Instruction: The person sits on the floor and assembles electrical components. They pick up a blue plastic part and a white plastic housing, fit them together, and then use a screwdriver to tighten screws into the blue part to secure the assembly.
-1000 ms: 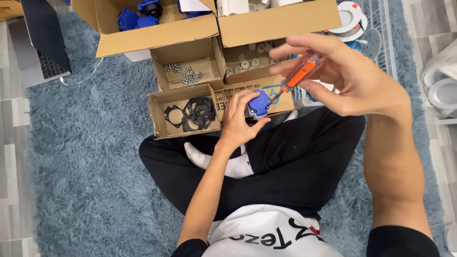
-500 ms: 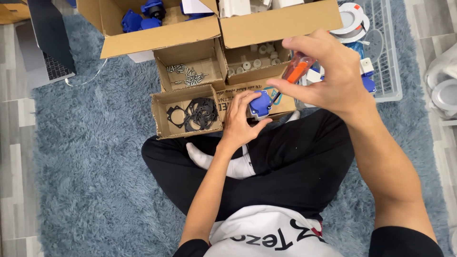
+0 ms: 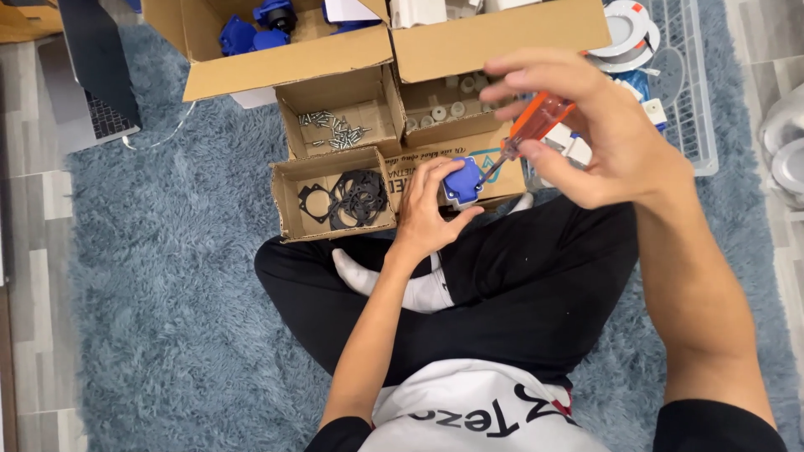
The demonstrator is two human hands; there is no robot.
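Note:
My left hand [image 3: 427,209] grips a small blue plastic socket part [image 3: 463,182] just above my crossed legs. My right hand [image 3: 603,125] holds a screwdriver with an orange see-through handle [image 3: 538,120], its shaft slanting down-left so that the tip meets the blue part. Beside my left hand stands a small cardboard tray of black gaskets [image 3: 352,197]. Behind that tray is another with loose silver screws [image 3: 337,130].
A big open cardboard box [image 3: 293,63] at the top holds more blue parts [image 3: 251,29]. A tray of small white round pieces [image 3: 444,109] sits under its flap. A clear plastic bin [image 3: 687,92] with round white fittings is at right, a laptop [image 3: 96,79] at left. Blue shag rug [image 3: 167,318] underneath.
My right hand has shifted slightly with the screwdriver, whose tip stays at the blue part. My left hand keeps holding the part in the same place.

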